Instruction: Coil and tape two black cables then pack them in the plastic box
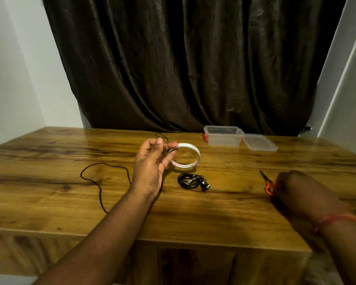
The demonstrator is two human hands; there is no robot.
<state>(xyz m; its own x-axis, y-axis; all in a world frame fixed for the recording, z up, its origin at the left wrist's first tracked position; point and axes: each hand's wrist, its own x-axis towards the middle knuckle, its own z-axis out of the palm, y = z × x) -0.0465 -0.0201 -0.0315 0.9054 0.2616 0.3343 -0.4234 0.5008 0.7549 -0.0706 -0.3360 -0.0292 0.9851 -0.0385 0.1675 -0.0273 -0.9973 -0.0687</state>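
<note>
Right hand (292,188) grips orange-handled scissors (267,183); left hand (150,167) pinches the light, stiff white tape ring (188,154) by its rim. Below it lies the floppy coiled black cable (190,181); loose black cable (103,177) trails left; clear plastic box (223,135) sits beyond.

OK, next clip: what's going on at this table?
A person is packing cables. The left hand holds a roll of white tape above the wooden table, and the right hand has its grip on orange-handled scissors. One black cable lies coiled between the hands; another cable is still loose at left. The plastic box sits open at the back, its lid beside it.
</note>
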